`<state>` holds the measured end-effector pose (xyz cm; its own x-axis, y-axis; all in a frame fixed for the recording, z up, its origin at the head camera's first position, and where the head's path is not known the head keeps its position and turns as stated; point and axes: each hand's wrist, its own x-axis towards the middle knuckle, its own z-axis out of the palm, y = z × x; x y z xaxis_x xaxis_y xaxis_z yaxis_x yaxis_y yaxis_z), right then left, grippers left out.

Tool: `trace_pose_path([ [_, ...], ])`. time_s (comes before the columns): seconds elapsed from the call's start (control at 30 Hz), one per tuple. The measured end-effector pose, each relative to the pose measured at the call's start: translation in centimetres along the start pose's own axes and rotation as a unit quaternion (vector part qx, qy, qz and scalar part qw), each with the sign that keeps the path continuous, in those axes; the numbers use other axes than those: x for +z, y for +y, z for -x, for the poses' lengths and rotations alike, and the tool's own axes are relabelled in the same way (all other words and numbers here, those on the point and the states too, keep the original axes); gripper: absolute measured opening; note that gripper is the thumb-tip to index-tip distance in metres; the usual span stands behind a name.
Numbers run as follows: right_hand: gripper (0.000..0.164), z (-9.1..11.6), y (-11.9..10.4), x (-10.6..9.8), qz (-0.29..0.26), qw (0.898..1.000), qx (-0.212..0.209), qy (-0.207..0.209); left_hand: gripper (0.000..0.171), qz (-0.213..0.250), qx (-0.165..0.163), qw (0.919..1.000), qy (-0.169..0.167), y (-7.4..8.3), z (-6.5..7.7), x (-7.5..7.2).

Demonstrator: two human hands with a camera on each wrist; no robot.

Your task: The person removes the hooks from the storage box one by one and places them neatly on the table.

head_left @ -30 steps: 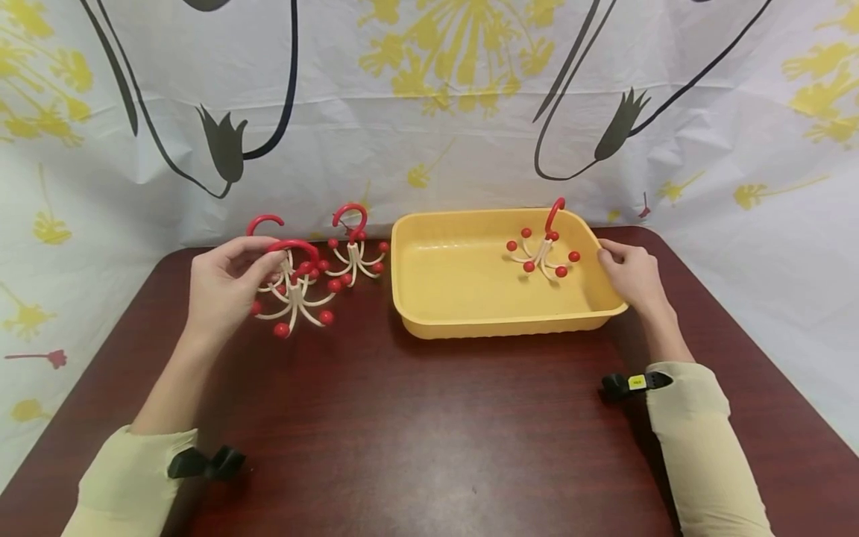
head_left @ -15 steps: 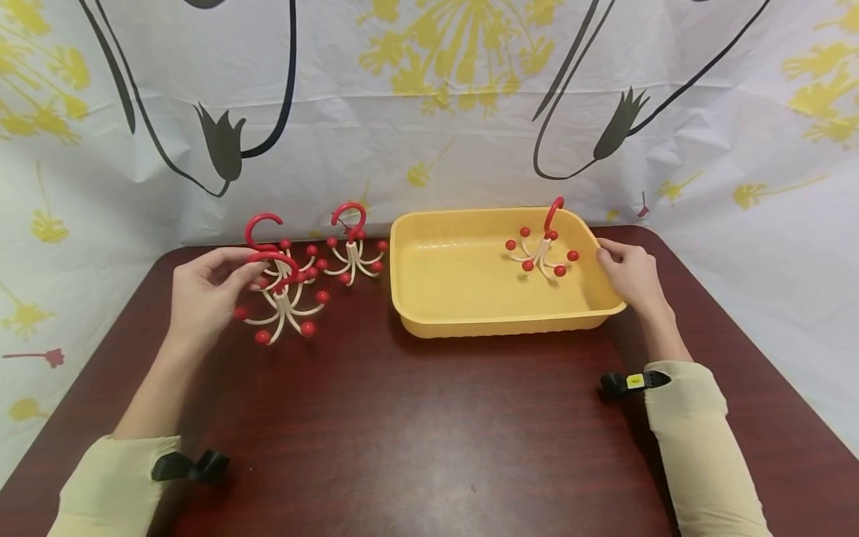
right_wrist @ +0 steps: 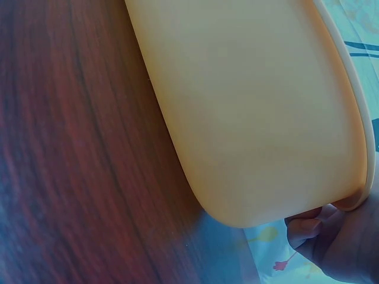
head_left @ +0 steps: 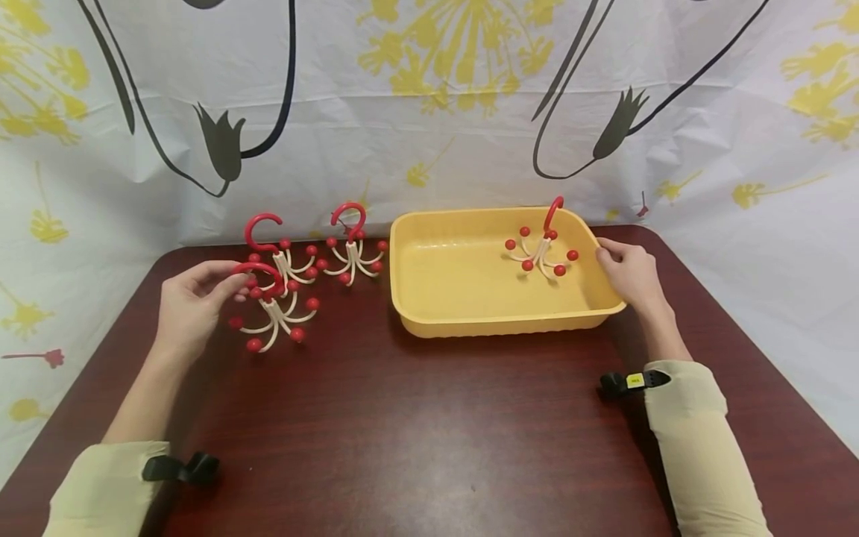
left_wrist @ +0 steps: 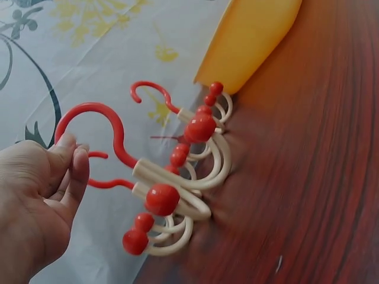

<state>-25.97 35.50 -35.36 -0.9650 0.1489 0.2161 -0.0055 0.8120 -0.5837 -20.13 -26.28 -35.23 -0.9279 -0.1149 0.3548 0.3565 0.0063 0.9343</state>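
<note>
My left hand (head_left: 188, 309) pinches the tip of the red hook on a small multi-arm hanger (head_left: 277, 312), its cream arms ending in red balls. In the left wrist view this hanger (left_wrist: 172, 180) is upright, its arms low over the table; I cannot tell whether they touch it. Just behind it, partly covered, stands a matching hanger (head_left: 280, 262). One more hanger (head_left: 353, 255) stands to the right of that. My right hand (head_left: 631, 276) grips the right rim of a yellow plastic tray (head_left: 450, 280). Inside the tray, on its right side, stands another hanger (head_left: 542, 250).
The dark red-brown wooden table (head_left: 429, 418) carries everything. Behind it hangs a white sheet (head_left: 322, 134) printed with yellow and grey flowers. Black straps (head_left: 181, 468) sit at both sleeve cuffs.
My left hand has moved left and toward me, lowering the held hanger away from the one behind it, which now shows more. The right hand and the tray have stayed in place.
</note>
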Motion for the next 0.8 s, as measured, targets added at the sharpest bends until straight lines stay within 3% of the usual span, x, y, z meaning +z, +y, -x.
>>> trace_pose_path([
  [0.47,0.047,0.2,-0.1,0.0,-0.002,1.0,-0.003,0.002,0.023,0.0,-0.021,0.9989,-0.041,-0.1,0.2,-1.0],
  [0.8,0.047,0.2,-0.2,-0.1,-0.003,1.0,0.0,0.0,0.024,0.05,0.018,0.9983,-0.026,0.3,-0.4,-1.2],
])
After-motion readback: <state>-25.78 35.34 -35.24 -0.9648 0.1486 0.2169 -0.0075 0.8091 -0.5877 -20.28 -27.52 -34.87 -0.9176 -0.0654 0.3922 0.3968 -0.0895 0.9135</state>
